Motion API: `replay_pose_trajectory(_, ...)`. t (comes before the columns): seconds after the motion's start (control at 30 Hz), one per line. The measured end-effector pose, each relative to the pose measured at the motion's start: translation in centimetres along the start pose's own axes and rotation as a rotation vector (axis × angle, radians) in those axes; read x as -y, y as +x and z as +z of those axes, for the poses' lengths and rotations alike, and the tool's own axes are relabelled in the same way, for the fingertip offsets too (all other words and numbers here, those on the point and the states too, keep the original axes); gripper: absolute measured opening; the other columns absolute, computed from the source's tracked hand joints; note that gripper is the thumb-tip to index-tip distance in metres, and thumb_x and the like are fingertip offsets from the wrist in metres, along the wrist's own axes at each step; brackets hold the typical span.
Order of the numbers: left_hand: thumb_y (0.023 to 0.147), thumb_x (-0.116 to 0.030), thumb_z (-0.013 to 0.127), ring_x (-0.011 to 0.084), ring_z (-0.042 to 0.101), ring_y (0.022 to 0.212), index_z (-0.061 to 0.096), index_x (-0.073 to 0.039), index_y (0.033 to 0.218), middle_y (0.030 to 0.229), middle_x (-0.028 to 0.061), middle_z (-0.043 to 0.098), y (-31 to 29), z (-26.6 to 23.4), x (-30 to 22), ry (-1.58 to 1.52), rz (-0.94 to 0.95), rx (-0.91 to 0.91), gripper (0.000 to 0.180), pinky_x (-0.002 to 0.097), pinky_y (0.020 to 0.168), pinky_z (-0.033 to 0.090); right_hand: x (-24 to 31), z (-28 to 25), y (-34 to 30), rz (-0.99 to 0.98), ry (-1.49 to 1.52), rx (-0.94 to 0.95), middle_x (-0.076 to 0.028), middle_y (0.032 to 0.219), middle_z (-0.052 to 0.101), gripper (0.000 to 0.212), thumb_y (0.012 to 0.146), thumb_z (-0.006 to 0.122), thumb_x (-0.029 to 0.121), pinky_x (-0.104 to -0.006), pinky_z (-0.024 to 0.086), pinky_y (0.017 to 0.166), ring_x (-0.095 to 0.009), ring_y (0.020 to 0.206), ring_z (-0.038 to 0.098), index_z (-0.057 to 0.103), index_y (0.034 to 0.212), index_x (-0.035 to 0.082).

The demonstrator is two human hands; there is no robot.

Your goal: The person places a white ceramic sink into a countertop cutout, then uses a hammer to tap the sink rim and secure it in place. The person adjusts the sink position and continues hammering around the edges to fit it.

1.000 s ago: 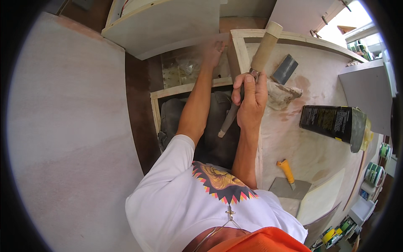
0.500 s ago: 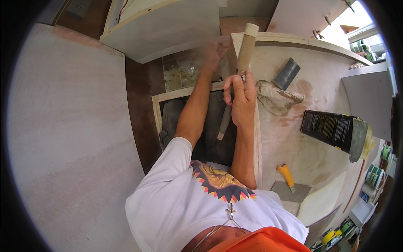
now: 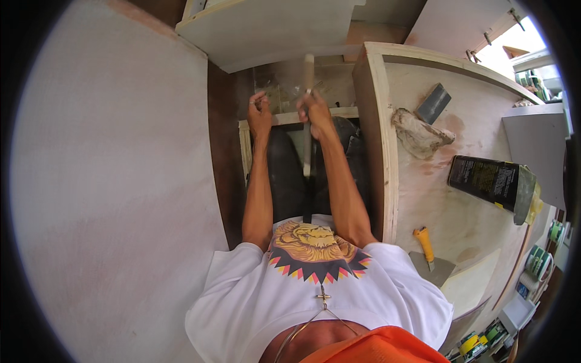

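My right hand (image 3: 316, 113) is closed around a long chisel-like tool (image 3: 308, 148). It has a tan handle end pointing away from me and a darker, narrow shaft running back toward my lap; motion blurs it. My left hand (image 3: 260, 116) is to its left, above the near wooden rail (image 3: 284, 117) of the opening. Its fingers are curled in and close together; whatever they may hold is too small to make out. Beyond both hands lies a recess floor (image 3: 339, 78) with clear plastic and debris, partly blurred.
A large pale panel (image 3: 121, 181) stands at my left. On the plywood top (image 3: 417, 193) at right lie a grey block (image 3: 433, 103), a crumpled cloth (image 3: 420, 133), a black can (image 3: 484, 180) and a yellow-handled scraper (image 3: 424, 244). A white cabinet box (image 3: 278, 33) overhangs the far side.
My right hand has moved left and farther away with the tool, now over the recess edge. My left hand has come back from the far side and shifted left. The view has shifted slightly.
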State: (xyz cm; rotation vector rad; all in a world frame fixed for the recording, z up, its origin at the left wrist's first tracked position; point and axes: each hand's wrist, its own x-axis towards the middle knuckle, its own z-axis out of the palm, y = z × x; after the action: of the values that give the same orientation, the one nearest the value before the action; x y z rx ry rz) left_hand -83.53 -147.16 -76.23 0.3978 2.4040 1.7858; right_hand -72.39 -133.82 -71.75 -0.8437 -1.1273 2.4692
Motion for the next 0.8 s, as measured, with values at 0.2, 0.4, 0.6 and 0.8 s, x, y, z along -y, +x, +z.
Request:
replay_pose_trajectory(0.2,0.097,-0.009,0.055,0.0258,0.066,0.098,0.066,-0.002,0.117,0.106,0.0128,0.070,-3.6,-2.4,2.3,0.205,0.037,-0.032,0.023,0.0376,0.085,0.052,-1.2,0.7,-0.3,0.026,-0.131,0.000,-0.005,0.080,0.056,0.009,0.104,0.048,0.014,-0.0231,0.036,0.046,-0.009,0.057,0.046,0.049,0.109,0.006)
replay_pose_trajectory(0.4,0.095,-0.005,0.056,0.0296,0.067,0.100,0.065,-0.001,0.117,0.109,0.0166,0.069,-3.0,-1.9,2.8,0.212,0.142,-0.042,0.024,0.0392,0.087,0.052,-0.9,1.2,2.1,0.046,-0.199,0.032,-0.005,0.079,0.057,0.017,0.105,0.047,0.015,-0.0240,0.036,0.046,-0.009,0.055,0.046,0.050,0.120,0.007)
replay_pose_trajectory(0.6,0.095,-0.005,0.056,0.0305,0.066,0.099,0.065,-0.001,0.116,0.109,0.0170,0.067,-3.2,-1.8,3.1,0.201,0.112,-0.069,0.023,0.0390,0.086,0.052,-2.2,2.8,0.0,0.030,-0.178,0.111,-0.004,0.079,0.056,0.021,0.105,0.048,0.013,-0.0236,0.037,0.045,-0.008,0.055,0.047,0.049,0.126,0.008)
replay_pose_trajectory(0.8,0.096,-0.006,0.056,0.0299,0.066,0.098,0.064,0.000,0.117,0.109,0.0164,0.067,-2.9,-1.6,3.2,0.140,0.118,-0.057,0.023,0.0375,0.085,0.052,-2.0,3.8,1.3,-0.010,-0.213,0.114,-0.003,0.079,0.055,0.031,0.105,0.051,0.014,-0.0240,0.038,0.044,-0.008,0.056,0.049,0.045,0.135,0.008)
